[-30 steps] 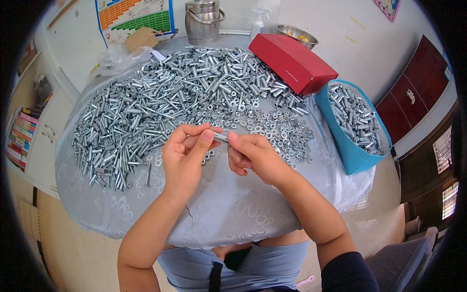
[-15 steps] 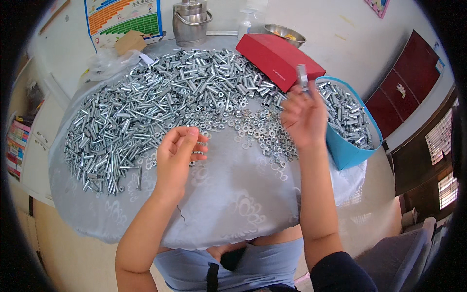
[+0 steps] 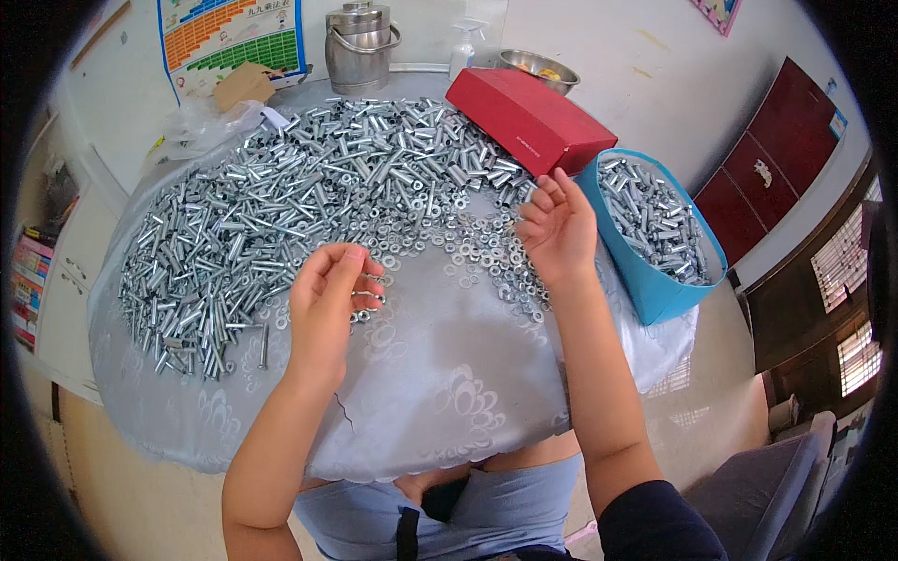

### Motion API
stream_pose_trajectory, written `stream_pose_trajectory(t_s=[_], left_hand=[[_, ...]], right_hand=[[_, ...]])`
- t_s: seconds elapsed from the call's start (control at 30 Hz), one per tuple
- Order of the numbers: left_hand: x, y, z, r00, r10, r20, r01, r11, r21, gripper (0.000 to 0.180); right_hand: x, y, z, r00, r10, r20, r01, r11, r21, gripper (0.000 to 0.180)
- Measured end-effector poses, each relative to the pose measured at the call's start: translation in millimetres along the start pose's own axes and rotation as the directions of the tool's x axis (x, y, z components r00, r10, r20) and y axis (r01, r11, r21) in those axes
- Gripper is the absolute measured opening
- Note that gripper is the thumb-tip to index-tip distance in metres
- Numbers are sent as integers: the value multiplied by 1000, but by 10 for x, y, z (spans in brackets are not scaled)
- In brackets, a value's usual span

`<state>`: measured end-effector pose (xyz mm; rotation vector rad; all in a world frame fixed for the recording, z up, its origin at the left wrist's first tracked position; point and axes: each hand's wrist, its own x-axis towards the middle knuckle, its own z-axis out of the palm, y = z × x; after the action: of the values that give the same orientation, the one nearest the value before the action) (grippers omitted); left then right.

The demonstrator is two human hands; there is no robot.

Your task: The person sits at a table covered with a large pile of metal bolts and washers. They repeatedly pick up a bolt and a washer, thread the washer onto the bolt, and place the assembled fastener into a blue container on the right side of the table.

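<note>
A big heap of silver bolts and sleeves (image 3: 281,206) covers the far half of a round table under a pale grey patterned cloth (image 3: 449,383). Loose washers and nuts (image 3: 468,252) lie scattered in front of the heap. My left hand (image 3: 327,304) hovers over the cloth, its fingertips pinched on a few small washers (image 3: 365,297). My right hand (image 3: 557,229) is raised over the washers beside a blue bin (image 3: 655,299), fingers apart and empty. The bin holds several finished bolts (image 3: 655,210).
A red flat box (image 3: 528,117) lies behind the bin. A steel pot (image 3: 360,42), a spray bottle (image 3: 463,51) and a metal bowl (image 3: 538,67) stand at the back. A dark red cabinet (image 3: 776,159) is at right, a grey chair (image 3: 767,496) at lower right.
My right hand carried a bolt from my left hand up over the blue bin, let it go, and has come back toward the washers empty. My left hand stayed low over the cloth.
</note>
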<state>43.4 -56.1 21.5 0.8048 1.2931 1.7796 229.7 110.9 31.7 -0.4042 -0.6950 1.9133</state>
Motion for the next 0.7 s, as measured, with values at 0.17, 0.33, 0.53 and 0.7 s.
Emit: stream_pose_trajectory(t_s=[0.17,0.33,0.53,0.7], left_hand=[[14,-5,-47,1000,-3,-17,3,1000,-5,17],[80,-24,-90,998,21,-54,-22,1000,-13,17],[227,82,-287,978,90,-187,-96,995,-25,17],[348,339,-648,990,33,-138,-37,999,-23,18]], right_hand=[[47,-70,-88,987,-117,-108,113,993,-42,13],[39,13,-80,977,-163,-135,132,969,-211,10],[-46,283,60,977,-210,41,191,767,-613,11],[-178,451,128,872,-262,414,461,153,-874,10]])
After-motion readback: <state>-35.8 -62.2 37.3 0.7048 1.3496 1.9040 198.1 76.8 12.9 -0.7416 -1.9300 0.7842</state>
